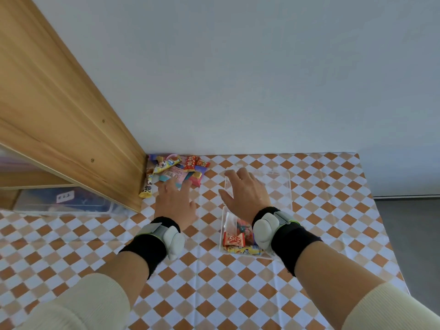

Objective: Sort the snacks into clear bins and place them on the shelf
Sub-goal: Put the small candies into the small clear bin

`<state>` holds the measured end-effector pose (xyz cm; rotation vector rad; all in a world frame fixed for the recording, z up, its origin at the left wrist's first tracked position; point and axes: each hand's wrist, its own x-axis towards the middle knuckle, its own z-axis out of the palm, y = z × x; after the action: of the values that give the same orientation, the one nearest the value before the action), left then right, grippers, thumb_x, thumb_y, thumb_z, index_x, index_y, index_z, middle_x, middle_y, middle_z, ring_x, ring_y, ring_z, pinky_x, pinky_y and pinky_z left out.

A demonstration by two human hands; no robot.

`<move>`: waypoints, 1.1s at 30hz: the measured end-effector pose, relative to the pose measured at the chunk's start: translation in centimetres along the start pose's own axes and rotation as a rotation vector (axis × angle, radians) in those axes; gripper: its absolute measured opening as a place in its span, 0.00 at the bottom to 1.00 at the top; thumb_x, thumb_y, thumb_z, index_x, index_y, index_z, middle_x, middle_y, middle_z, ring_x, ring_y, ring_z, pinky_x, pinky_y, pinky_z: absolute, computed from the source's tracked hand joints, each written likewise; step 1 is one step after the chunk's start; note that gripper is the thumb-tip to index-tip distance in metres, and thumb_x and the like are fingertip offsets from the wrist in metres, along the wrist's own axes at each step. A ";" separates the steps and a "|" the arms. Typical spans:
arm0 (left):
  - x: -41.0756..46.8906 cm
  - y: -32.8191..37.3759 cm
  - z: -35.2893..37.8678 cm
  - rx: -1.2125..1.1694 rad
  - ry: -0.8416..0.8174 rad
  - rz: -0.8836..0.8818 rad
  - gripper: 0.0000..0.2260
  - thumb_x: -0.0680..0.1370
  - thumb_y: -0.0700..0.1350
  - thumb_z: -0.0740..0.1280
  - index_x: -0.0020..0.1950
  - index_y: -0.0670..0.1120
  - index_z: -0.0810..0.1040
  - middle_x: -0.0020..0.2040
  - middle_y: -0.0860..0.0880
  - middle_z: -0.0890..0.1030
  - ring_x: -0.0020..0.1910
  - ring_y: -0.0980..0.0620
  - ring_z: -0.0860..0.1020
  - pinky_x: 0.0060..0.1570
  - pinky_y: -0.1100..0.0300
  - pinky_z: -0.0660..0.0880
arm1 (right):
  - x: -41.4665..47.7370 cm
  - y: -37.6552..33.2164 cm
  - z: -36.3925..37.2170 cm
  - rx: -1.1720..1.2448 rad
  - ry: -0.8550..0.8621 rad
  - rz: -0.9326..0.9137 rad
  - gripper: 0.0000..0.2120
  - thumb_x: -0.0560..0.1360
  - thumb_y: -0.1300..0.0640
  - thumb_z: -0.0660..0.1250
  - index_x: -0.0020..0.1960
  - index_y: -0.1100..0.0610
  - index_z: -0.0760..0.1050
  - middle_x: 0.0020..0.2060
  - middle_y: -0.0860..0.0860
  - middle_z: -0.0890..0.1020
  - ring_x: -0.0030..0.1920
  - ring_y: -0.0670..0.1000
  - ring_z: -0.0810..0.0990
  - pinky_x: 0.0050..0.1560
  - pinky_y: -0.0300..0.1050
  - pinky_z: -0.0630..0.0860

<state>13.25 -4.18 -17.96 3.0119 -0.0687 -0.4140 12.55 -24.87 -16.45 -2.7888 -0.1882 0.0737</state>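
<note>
cream sleeves (71,303) fill the bottom corners of the frame, and two bare forearms run up from them toward the centre. each wrist wears a black wristband (145,248) with a white device (175,241) strapped on it.

the left hand (175,203) sits just left of centre, palm down, fingers straight and spread, holding nothing. its fingertips reach the near edge of the snack pile (176,170); whether they press on a wrapper cannot be told. the pile is a heap of small bright packets, yellow, pink, red and blue, lying on the checked tablecloth (214,282) in the corner where the wooden shelf (59,115) meets the white wall (238,67).

the right hand (245,194) is right of centre, also palm down with fingers loose and spread, gripping nothing. it hovers over the far left part of the clear bin (289,186); whether it touches the rim cannot be told. the bin stands on the cloth just right of the left hand, and apart from the pile. in its near end lie a few sorted snacks (234,240): a red packet and a yellow one show, others are partly hidden by the right wrist.

at the left edge, on a low level of the shelf, stands a clear plastic box (66,203) with a small white label. grey floor (409,234) shows past the table at the right edge.
</note>
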 end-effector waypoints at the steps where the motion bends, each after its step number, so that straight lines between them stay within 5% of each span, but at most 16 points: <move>1: 0.8 -0.9 -0.3 0.011 -0.009 -0.026 0.28 0.78 0.54 0.64 0.76 0.54 0.59 0.76 0.39 0.59 0.73 0.37 0.60 0.68 0.45 0.67 | 1.0 -0.7 0.2 0.002 -0.043 -0.008 0.24 0.76 0.42 0.64 0.68 0.51 0.67 0.55 0.53 0.74 0.52 0.56 0.77 0.47 0.51 0.78; 6: 5.0 -4.4 -0.8 0.063 -0.015 -0.118 0.37 0.75 0.59 0.67 0.79 0.56 0.52 0.77 0.37 0.54 0.75 0.36 0.58 0.70 0.44 0.66 | 6.3 -3.6 2.5 0.025 -0.199 -0.019 0.36 0.73 0.41 0.70 0.76 0.46 0.59 0.66 0.56 0.68 0.63 0.60 0.72 0.59 0.55 0.74; 12: 8.9 -5.7 0.1 -0.009 -0.078 -0.170 0.47 0.70 0.65 0.72 0.78 0.63 0.43 0.78 0.37 0.46 0.72 0.33 0.60 0.62 0.42 0.73 | 11.4 -5.4 6.1 -0.052 -0.283 -0.009 0.40 0.69 0.39 0.73 0.75 0.43 0.58 0.66 0.57 0.67 0.61 0.63 0.73 0.55 0.58 0.75; 17: 10.6 -6.0 1.4 -0.021 -0.089 -0.184 0.51 0.63 0.71 0.73 0.77 0.66 0.47 0.77 0.37 0.47 0.66 0.32 0.64 0.60 0.42 0.74 | 13.8 -6.4 8.2 -0.043 -0.340 0.008 0.47 0.61 0.30 0.74 0.75 0.37 0.58 0.67 0.55 0.64 0.63 0.62 0.68 0.54 0.59 0.77; 22: 11.2 -6.6 1.9 -0.122 -0.052 -0.148 0.48 0.60 0.65 0.79 0.74 0.60 0.57 0.70 0.36 0.56 0.63 0.33 0.66 0.65 0.44 0.71 | 14.6 -6.4 8.9 -0.093 -0.361 0.014 0.33 0.67 0.42 0.75 0.69 0.45 0.68 0.62 0.56 0.66 0.58 0.63 0.68 0.53 0.52 0.75; 28: 9.7 -6.6 2.3 -0.315 0.036 -0.030 0.29 0.73 0.45 0.77 0.69 0.49 0.67 0.60 0.44 0.61 0.53 0.44 0.73 0.58 0.60 0.74 | 14.2 -6.0 8.1 0.125 -0.369 -0.002 0.14 0.74 0.54 0.67 0.57 0.57 0.73 0.51 0.58 0.72 0.52 0.61 0.73 0.50 0.47 0.69; 31: 8.3 -6.3 2.2 -0.259 0.032 -0.038 0.27 0.77 0.40 0.71 0.73 0.47 0.64 0.60 0.41 0.64 0.55 0.43 0.74 0.55 0.58 0.74 | 12.8 -5.6 7.3 0.233 -0.328 0.024 0.11 0.74 0.55 0.68 0.53 0.58 0.73 0.45 0.54 0.69 0.48 0.60 0.74 0.45 0.47 0.69; 33: 7.3 -6.1 1.7 -0.250 0.022 -0.038 0.21 0.77 0.38 0.70 0.67 0.45 0.67 0.60 0.41 0.66 0.55 0.41 0.74 0.54 0.53 0.77 | 11.7 -5.6 6.5 0.254 -0.284 0.010 0.09 0.74 0.57 0.68 0.53 0.59 0.73 0.44 0.54 0.69 0.46 0.59 0.73 0.43 0.45 0.65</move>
<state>20.02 1.25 -22.17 2.7740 0.0400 -0.3635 23.01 -15.84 -21.00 -2.5155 -0.2179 0.4645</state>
